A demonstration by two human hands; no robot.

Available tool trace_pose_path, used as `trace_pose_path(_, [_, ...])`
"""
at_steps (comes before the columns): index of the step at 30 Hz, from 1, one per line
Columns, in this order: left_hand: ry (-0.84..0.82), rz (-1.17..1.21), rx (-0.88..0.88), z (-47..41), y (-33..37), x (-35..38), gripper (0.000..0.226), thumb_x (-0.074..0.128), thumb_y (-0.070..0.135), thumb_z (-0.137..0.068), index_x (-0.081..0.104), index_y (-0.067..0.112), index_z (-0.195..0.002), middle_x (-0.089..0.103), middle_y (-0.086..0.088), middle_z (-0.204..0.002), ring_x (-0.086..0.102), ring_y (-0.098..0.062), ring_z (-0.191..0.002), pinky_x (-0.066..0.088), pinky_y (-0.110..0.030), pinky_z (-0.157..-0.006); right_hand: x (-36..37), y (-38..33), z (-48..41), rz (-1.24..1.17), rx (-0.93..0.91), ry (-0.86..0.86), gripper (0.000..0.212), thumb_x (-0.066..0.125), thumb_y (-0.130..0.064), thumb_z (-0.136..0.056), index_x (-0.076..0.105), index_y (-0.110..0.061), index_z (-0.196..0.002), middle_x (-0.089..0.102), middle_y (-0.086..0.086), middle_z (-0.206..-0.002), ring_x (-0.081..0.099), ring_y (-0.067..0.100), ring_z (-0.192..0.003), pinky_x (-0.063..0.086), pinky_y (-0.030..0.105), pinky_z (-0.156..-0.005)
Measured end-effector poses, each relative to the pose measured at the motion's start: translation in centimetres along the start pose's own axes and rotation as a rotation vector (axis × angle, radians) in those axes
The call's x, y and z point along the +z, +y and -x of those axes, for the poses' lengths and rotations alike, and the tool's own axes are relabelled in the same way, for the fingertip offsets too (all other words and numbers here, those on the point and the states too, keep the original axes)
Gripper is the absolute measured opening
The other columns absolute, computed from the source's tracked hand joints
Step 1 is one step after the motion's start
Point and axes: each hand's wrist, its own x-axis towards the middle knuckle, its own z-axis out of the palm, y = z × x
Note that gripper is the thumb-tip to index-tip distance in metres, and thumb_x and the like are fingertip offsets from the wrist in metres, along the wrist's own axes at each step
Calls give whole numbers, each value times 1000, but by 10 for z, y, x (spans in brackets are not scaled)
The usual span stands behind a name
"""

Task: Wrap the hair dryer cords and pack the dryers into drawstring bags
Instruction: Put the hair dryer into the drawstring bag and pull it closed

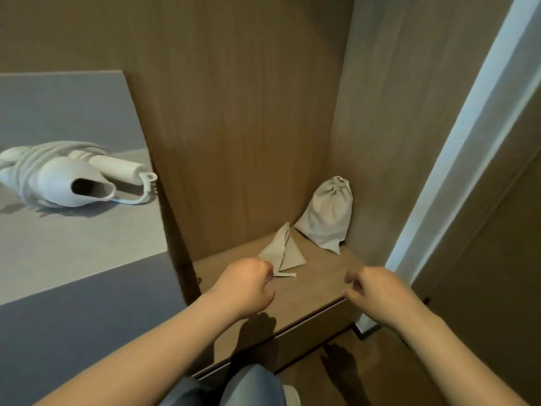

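A person reaches both bare forearms into a wood-panelled alcove, hands held low over its wooden shelf (319, 291). The left hand (248, 284) is knuckles-up with the wrist straight. Its fingers are curled tight at the near edge of the flat drawstring bag (285, 253), gripping it, and the fabric is drawn up into a tent shape. The bag's knotted drawstring (285, 275) trails out of the fist and lies on the shelf. The right hand (373, 291) hovers apart from it, above the shelf's front edge. It is turned inward with fingers loosely bent and slightly spread, and it holds nothing.

Behind the flat bag, a stuffed drawstring bag (325, 215) of the same pale cloth leans into the back right corner of the alcove. Its gathered neck is uppermost, against the side panel.

On the grey counter (73, 253) to the left, well apart from both hands, a white hair dryer (58, 178) lies on its side with its nozzle facing the camera. Its cord (26, 168) is wound around the body, and a short loop runs from the end of the handle. A knee in grey trousers (248, 385) shows at the bottom of the frame.
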Motion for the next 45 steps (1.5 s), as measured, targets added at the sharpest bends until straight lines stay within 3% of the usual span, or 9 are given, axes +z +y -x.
trace_pose_path(7, [-104, 26, -155, -113, -26, 80, 33, 60, 32, -91, 59, 16, -120, 59, -5, -118, 58, -21, -106, 51, -34, -89, 46, 37, -62, -83, 36, -85, 27, 54, -33, -92, 61, -23, -116, 68, -4, -81, 63, 14, -80, 51, 30, -71])
trace_pose_path(13, [-157, 48, -197, -189, -66, 128, 29, 62, 33, -87, 64, 17, -111, 62, -7, -112, 59, -25, -100, 52, -36, -86, 82, 54, -126, -109, 76, -275, 31, 51, -38, -95, 55, -24, -122, 65, -1, -109, 59, 16, -100, 47, 29, -86])
trace_pose_path(17, [-174, 35, -177, -222, -93, 154, 37, 70, 35, -82, 63, 23, -117, 58, -4, -118, 54, -24, -110, 45, -30, -90, 107, 65, -143, -134, -29, -90, 25, 55, -39, -93, 62, -24, -112, 65, -9, -99, 57, 5, -90, 45, 20, -79])
trace_pose_path(22, [-200, -16, -195, -246, -118, 188, 51, 73, 44, -77, 58, 30, -124, 43, -1, -135, 42, -27, -121, 41, -37, -101, 126, 65, -169, -172, -47, -92, 25, 60, -38, -90, 62, -26, -112, 64, -11, -100, 58, 5, -93, 49, 25, -86])
trace_pose_path(25, [-259, -40, -205, -252, -130, 205, 61, 74, 47, -75, 54, 30, -130, 48, -1, -132, 47, -26, -118, 44, -38, -98, 137, 65, -177, -176, -52, -106, 24, 60, -39, -90, 63, -27, -111, 64, -11, -98, 56, 5, -91, 48, 24, -86])
trace_pose_path(29, [-211, -33, -172, -253, -132, 219, 26, 69, 34, -81, 62, 22, -104, 61, -5, -107, 58, -28, -100, 47, -31, -79, 142, 66, -179, -193, -43, -137, 25, 59, -38, -91, 62, -26, -113, 65, -10, -98, 58, 4, -90, 48, 22, -85])
trace_pose_path(33, [-185, -35, -93, -250, -118, 211, 17, 57, 30, -88, 62, 15, -83, 63, -5, -84, 59, -29, -83, 48, -33, -70, 131, 66, -173, -176, -31, -135, 26, 59, -38, -91, 62, -25, -113, 66, -9, -101, 58, 5, -93, 48, 24, -87])
trace_pose_path(40, [14, 127, -10, -225, -63, 141, 19, 56, 34, -92, 69, 21, -94, 68, -1, -88, 63, -22, -83, 51, -34, -72, 68, 54, -136, -188, 64, -155, 31, 55, -35, -94, 57, -25, -123, 65, -5, -109, 59, 10, -97, 50, 28, -88])
trace_pose_path(45, [153, 189, 77, -181, -21, 69, 23, 57, 34, -91, 68, 15, -87, 68, -5, -80, 63, -26, -79, 50, -36, -67, 7, 35, -80, -180, 38, 49, 35, 56, -37, -92, 57, -27, -126, 63, -9, -100, 60, 7, -88, 53, 26, -79])
